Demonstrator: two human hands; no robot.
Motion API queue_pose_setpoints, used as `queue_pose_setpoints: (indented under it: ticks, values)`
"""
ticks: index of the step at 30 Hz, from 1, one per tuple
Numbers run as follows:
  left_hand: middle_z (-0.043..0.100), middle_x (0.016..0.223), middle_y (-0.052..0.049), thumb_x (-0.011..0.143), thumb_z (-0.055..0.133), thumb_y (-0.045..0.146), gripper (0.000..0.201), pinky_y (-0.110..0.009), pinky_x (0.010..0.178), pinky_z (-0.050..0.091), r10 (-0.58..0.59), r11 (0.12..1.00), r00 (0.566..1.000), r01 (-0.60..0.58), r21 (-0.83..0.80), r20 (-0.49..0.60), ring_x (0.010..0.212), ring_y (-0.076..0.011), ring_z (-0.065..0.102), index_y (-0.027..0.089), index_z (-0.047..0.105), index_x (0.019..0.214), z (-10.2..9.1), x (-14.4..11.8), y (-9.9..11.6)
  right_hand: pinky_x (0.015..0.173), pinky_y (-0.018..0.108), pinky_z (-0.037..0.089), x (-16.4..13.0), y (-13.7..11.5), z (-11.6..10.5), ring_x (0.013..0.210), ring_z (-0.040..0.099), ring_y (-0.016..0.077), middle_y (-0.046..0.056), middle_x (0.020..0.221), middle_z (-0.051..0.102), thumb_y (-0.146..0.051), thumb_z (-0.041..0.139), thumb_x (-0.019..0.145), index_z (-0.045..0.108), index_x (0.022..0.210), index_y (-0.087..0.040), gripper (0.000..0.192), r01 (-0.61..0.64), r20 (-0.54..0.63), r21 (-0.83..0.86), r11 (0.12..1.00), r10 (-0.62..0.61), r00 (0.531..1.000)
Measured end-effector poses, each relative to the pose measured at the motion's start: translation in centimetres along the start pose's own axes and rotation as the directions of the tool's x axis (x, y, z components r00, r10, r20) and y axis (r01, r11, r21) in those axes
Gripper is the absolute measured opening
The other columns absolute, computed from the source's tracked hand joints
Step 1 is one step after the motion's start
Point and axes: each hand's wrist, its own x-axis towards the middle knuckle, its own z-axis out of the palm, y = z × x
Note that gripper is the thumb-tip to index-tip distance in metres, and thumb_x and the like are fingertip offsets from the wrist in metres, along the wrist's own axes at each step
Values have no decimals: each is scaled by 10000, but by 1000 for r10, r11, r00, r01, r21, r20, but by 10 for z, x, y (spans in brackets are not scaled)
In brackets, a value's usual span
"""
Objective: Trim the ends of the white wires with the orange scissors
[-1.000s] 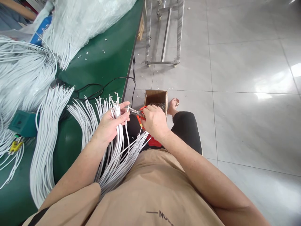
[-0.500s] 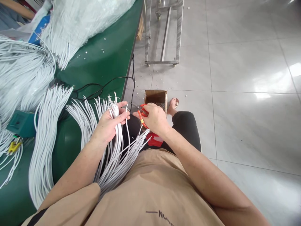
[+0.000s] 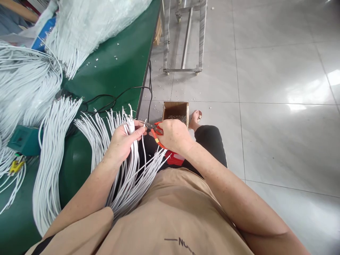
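My left hand [image 3: 122, 141] is closed around a bunch of white cables [image 3: 135, 156]. Between its thumb and fingers one single cable [image 3: 143, 141] stands apart, its tip pointing up. My right hand [image 3: 176, 135] grips pliers with red-orange handles [image 3: 157, 139]. The dark jaws of the pliers reach left to the tip of that single cable, at the left fingertips; whether they close on it is too small to tell. More white cables [image 3: 143, 184] lie across my lap, their ends fanned out below the right hand.
Bundles of white cable [image 3: 57, 156] lie on the green table [image 3: 117, 67] at left, near a green device [image 3: 25, 140] and a black cord [image 3: 127, 89]. An open cardboard box [image 3: 175, 105] holding scraps stands on the floor before me. Beyond is a metal frame on casters [image 3: 183, 70].
My right hand has moved the pliers left, bringing their jaws from beside the single cable up to its tip. My left hand stays nearly in place.
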Motion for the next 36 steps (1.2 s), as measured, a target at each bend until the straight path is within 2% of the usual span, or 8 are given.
queue_pose_setpoints:
  ticks: [4,8,17,22,32,36]
  values:
    - [681,838,-29,664,766,310,222,-248,646,450,61,995,998,-59,85,-25,744,-146,608,167,700,821,-1,0,-5,612,314,335,-3,-3,-4,634,566,186,88,668,621,-373,483,871,636,672,-158,330,-1,25,-112,994,3,1000]
    - [691,838,-17,637,781,307,210,-274,736,470,102,985,990,-88,146,-93,784,-163,608,185,711,792,-1,0,-9,602,310,344,-5,-4,0,655,596,202,100,694,641,-378,486,873,648,698,-159,324,-10,36,-132,991,15,999]
    - [700,765,-4,672,757,313,165,-253,661,499,121,972,989,-99,213,-91,660,-140,631,193,715,778,-1,-2,-7,580,310,345,-9,-3,8,666,620,217,107,715,658,-415,475,875,651,714,-154,354,-15,-17,-136,991,13,1000]
    - [704,740,-21,683,748,316,185,-260,635,504,81,979,993,-63,195,-85,644,-148,644,179,706,800,1,-4,-6,570,308,339,-10,-2,9,667,621,215,106,720,664,-399,469,879,655,708,-147,357,-16,-8,-133,991,15,1000]
    - [649,709,-5,789,639,283,122,-211,582,447,79,972,997,-81,221,19,610,-94,562,164,659,774,0,-6,-3,580,294,335,-12,1,16,668,613,196,80,713,652,-369,464,883,662,726,-147,336,-3,-50,-151,989,-5,999]
    - [609,667,6,820,599,272,140,-210,546,402,58,981,995,-71,183,76,561,-79,507,161,618,739,0,-5,-3,619,291,351,-12,2,18,704,611,191,78,731,650,-363,470,887,669,757,-142,325,14,-56,-159,987,-23,998]
